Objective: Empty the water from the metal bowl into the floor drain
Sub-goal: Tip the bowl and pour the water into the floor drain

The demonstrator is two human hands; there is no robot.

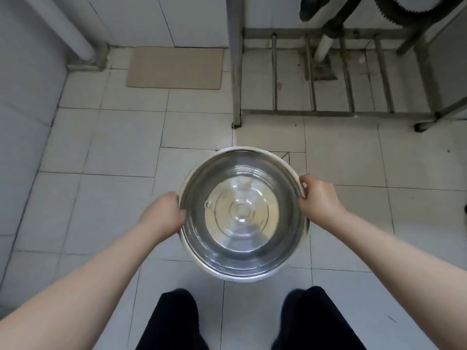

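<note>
A round metal bowl (243, 213) with clear water in it hangs level above the tiled floor, in front of my knees. My left hand (164, 214) grips its left rim and my right hand (319, 199) grips its right rim. The floor drain (324, 70) is a dark, stained opening far ahead to the right, under a metal rack, where a white pipe (323, 48) comes down. The bowl is well short of it.
A steel rack frame (313, 112) with floor-level bars and a leg (236, 72) stands ahead right, around the drain. A beige mat (175, 68) lies ahead left. A white pipe (63, 24) runs down the left wall. Dark hoses (404, 11) hang at top right.
</note>
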